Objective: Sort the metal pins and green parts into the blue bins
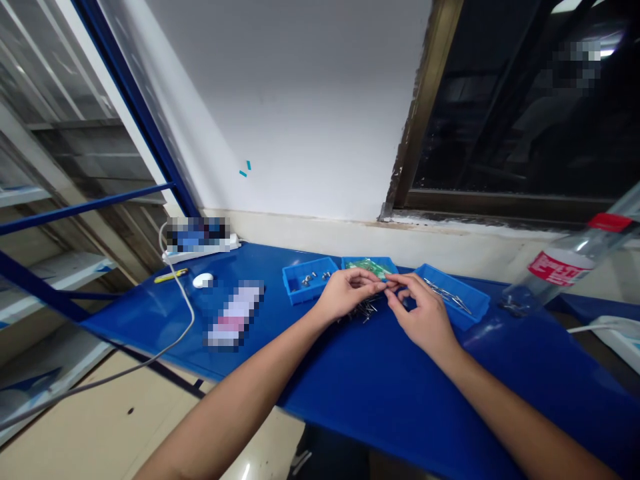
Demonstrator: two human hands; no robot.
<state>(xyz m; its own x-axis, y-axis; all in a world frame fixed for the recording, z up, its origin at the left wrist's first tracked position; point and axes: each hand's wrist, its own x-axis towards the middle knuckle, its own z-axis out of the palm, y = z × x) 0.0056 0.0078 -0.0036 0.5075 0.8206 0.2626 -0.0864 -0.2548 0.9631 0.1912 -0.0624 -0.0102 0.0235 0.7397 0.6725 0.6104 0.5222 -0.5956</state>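
Observation:
My left hand (350,291) and my right hand (421,310) meet fingertip to fingertip above the blue table. Both have their fingers pinched together around something too small to make out. Just below them lies a loose pile of thin metal pins (367,311), partly covered by my left hand. Behind the hands is a blue tray (350,261) with green pieces in what looks like clear plastic. To the left, another blue tray (306,294) holds a few small metal parts. A third blue tray (467,319), on the right, contains long thin metal rods.
A clear bottle (560,267) with a red cap stands at the right. On the left of the blue table (340,393) are a blurred-out flat item (235,317), a white rounded object (203,280), a yellow cutter (170,275), and a power strip (203,249) with a trailing cable (187,323).

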